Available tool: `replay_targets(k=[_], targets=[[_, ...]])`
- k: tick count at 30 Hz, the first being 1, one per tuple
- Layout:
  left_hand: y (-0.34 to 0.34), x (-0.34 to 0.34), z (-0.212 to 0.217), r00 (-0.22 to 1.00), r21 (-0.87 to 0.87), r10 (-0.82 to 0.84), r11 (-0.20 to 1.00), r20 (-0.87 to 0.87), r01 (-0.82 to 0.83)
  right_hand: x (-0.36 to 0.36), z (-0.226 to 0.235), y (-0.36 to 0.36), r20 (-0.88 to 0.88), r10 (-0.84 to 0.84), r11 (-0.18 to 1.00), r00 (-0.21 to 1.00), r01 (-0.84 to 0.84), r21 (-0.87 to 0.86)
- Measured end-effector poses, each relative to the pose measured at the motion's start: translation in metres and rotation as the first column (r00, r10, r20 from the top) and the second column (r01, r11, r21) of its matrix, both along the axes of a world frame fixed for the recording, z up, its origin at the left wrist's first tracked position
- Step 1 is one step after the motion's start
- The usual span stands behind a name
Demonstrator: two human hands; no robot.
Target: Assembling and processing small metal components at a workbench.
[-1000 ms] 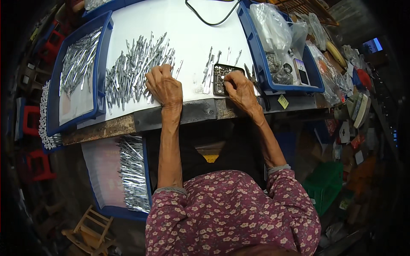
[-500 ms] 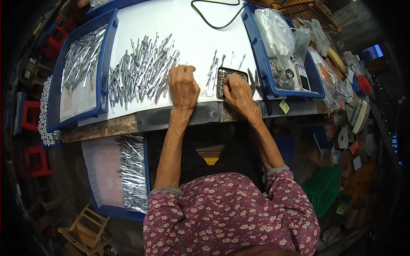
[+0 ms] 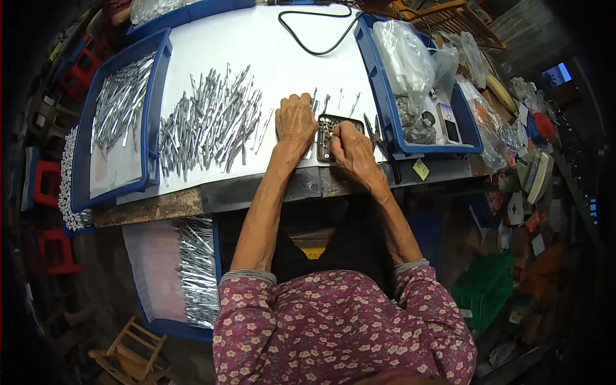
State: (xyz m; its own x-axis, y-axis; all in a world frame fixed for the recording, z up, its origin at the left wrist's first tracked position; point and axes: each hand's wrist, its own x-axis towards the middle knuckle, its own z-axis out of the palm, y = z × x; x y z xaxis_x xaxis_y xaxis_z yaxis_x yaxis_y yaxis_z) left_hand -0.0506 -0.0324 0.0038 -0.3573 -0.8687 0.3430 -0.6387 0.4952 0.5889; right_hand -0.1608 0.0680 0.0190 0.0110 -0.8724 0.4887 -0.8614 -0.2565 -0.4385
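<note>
The left hand [image 3: 296, 119] is resting at twelve o'clock from the middle of the view, knuckles up and half closed; its fingers are curling down out of sight, so we are not able to tell whether it is gripping anything. At about half past one we are seeing the right hand [image 3: 354, 153], its fingers folding inward and its thumb lying close to the forefinger; its tips are overlapping the dark box [image 3: 321, 138], and we cannot tell whether they are pinching a piece. The box is lying between twelve and one on the white sheet [image 3: 269, 38] and is holding small shiny pieces. At the box's eleven o'clock a few metal strips [image 3: 326, 102] are lying apart from the large strip pile [image 3: 215, 122], which we are noting at ten. Farther out at ten, the left blue tray [image 3: 156, 109] is holding more strips. Toward two, pliers [image 3: 393, 165] are lying just beside the right blue tray [image 3: 443, 149], which is containing clear plastic bags [image 3: 404, 61]. At eight, below the tabletop, we are observing the lower blue tray [image 3: 173, 327], also bearing strips.
</note>
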Motion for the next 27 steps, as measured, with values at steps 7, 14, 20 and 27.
replay_targets(k=[7,14,20,27], targets=[[0.004,0.001,0.012,0.993,0.041,0.013,0.999,0.117,-0.018,-0.005,0.003,0.004,0.382,-0.148,0.971,0.912,0.060,0.232],[0.001,0.019,0.001,0.996,0.044,0.011,0.999,0.092,-0.016,-0.006,0.006,0.005,0.654,-0.129,0.969,0.745,-0.046,0.244],[0.014,0.029,0.016,0.952,0.036,-0.015,0.999,0.306,0.004,-0.005,0.013,0.007,0.758,-0.176,0.950,0.628,-0.094,0.298],[0.016,0.026,0.003,0.977,-0.127,0.051,0.992,0.209,-0.025,-0.004,0.010,0.006,0.816,-0.159,0.959,0.556,-0.110,0.262]])
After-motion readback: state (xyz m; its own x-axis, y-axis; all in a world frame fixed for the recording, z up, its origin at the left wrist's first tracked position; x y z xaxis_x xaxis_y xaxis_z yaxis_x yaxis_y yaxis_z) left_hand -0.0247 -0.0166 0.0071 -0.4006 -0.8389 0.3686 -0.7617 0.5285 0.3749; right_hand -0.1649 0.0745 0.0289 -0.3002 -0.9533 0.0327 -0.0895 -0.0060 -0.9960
